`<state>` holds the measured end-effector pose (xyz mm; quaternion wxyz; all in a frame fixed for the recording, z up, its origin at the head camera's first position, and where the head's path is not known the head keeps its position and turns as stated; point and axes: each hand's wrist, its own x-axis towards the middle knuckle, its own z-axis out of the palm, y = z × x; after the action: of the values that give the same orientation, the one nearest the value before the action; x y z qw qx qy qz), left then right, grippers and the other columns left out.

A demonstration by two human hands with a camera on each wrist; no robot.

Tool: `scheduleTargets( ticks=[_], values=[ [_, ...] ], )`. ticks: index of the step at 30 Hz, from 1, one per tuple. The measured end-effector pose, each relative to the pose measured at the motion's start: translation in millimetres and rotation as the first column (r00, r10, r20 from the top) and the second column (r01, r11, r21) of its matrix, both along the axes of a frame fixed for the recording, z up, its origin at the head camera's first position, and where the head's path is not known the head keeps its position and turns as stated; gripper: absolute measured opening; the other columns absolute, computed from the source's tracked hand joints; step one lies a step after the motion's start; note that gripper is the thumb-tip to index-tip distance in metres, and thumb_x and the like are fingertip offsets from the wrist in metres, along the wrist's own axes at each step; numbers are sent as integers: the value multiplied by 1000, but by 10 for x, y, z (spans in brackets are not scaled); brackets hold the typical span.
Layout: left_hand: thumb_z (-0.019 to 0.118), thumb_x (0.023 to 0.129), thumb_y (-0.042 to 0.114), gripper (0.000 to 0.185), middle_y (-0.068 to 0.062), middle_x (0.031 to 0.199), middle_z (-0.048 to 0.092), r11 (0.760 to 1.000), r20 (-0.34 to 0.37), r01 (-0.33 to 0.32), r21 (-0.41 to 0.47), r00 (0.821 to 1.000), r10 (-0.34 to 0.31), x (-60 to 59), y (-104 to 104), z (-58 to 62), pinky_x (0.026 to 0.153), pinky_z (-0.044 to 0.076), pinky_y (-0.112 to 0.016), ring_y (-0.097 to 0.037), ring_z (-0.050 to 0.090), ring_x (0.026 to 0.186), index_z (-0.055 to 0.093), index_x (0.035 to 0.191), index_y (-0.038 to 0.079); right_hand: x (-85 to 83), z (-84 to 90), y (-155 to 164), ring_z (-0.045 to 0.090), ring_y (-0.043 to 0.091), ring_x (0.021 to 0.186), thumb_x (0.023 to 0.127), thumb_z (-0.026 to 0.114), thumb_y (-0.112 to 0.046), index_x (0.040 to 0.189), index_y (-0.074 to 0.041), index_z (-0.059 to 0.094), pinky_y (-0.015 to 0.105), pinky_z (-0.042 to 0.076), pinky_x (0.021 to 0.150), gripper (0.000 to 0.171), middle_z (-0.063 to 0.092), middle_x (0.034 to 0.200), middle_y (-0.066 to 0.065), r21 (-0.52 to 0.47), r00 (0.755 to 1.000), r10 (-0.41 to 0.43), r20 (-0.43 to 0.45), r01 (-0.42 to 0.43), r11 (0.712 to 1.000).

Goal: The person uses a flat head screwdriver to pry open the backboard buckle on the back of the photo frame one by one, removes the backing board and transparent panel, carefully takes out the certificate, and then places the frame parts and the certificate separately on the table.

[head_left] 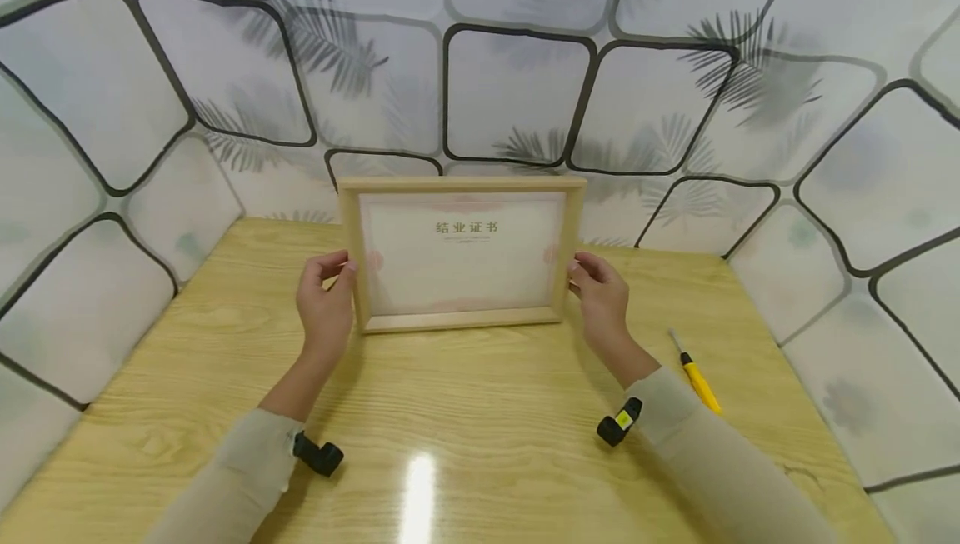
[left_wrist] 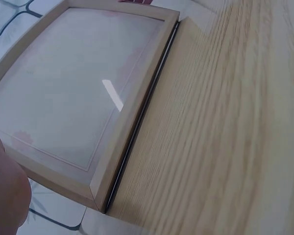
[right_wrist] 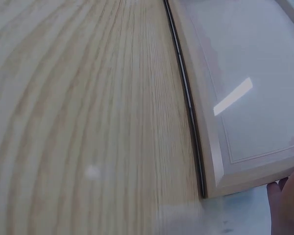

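Observation:
A light wooden picture frame [head_left: 461, 254] with a certificate behind glass stands upright on its bottom edge on the wooden table [head_left: 465, 411]. My left hand [head_left: 327, 298] grips the frame's left side with curled fingers. My right hand [head_left: 597, 290] grips the right side in the same manner. In the left wrist view the frame [left_wrist: 78, 98] fills the upper left, with part of my hand [left_wrist: 7, 188] at the lower left corner. The right wrist view has the frame [right_wrist: 235, 98] at the right and a fingertip [right_wrist: 286, 205] by its corner.
A yellow-handled screwdriver [head_left: 696, 373] lies on the table to the right of my right forearm. Walls covered in leaf-patterned paper [head_left: 517, 94] close in the table at the back and both sides.

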<state>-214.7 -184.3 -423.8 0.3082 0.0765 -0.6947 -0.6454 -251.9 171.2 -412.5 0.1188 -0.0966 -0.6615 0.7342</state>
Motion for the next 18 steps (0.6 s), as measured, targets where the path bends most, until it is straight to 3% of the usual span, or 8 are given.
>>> scheduleTargets(
  ticks=[8,18],
  values=[
    [66,97,10,19,-5,105,66,997,22,72,-18,997,-71,-87,221,-7,75,50,-13,-6,57,96,67,112,-2,107,-7,258,65,9,88,96,69,-9,121,2,65,22,59,81,27,66,95,-5,-13,998,-58,-5,58,998],
    [65,98,9,22,-7,109,64,984,3,175,-13,985,-175,-211,425,-7,79,50,-15,-8,57,98,65,115,-4,184,10,510,66,9,87,96,67,-6,120,2,66,21,59,79,25,67,90,-11,-46,993,-118,8,118,992]
  ],
)
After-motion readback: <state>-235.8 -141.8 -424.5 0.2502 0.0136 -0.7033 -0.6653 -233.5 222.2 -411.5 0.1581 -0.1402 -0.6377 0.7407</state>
